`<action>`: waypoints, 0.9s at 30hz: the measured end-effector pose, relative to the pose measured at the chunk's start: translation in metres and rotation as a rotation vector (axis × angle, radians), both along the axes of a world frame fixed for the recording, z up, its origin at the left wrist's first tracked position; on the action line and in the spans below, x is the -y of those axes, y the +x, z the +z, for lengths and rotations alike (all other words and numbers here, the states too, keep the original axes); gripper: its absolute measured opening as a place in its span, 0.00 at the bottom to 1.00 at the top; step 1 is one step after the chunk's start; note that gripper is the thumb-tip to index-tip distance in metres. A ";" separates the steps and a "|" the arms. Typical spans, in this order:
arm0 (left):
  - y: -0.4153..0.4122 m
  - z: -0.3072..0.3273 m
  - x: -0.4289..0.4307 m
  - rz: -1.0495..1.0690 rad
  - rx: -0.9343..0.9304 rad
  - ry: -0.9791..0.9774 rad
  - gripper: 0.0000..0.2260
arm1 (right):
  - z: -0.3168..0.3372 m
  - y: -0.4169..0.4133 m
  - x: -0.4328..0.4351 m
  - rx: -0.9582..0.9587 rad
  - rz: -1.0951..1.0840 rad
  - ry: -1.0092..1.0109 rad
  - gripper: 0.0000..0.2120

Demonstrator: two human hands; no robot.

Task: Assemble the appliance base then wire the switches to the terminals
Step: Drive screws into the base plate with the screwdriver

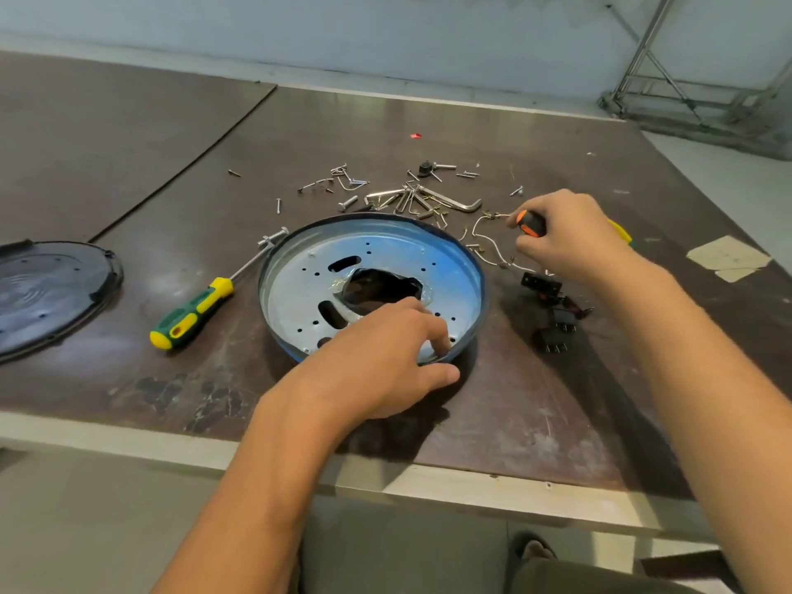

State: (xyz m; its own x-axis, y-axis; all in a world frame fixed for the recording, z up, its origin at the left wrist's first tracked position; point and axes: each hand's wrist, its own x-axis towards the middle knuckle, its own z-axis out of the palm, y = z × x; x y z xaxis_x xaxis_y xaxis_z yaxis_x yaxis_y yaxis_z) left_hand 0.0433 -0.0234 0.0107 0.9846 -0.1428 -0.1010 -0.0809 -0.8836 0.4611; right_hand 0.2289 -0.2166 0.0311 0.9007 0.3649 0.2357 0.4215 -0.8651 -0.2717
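Two hands: left hand (377, 358) pinches base pan (300, 285) rim (perforated), right hand (570, 237) grips screwdriver (531, 222).

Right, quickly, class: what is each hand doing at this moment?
Left hand: grips the metal base pan by its near rim.
Right hand: holds the orange-and-black screwdriver.
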 end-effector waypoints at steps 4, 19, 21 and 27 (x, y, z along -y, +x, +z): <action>-0.002 -0.004 0.007 0.030 0.109 0.038 0.10 | -0.004 -0.075 -0.001 -0.057 0.103 0.581 0.09; -0.004 -0.014 0.003 0.042 0.215 0.038 0.12 | -0.027 -0.113 -0.017 -0.038 0.308 0.313 0.02; -0.004 -0.014 0.004 0.050 0.231 0.047 0.12 | -0.028 -0.112 -0.016 -0.031 0.332 0.308 0.02; -0.006 -0.013 0.006 0.067 0.276 0.050 0.12 | -0.030 -0.109 -0.011 -0.066 0.431 0.284 0.09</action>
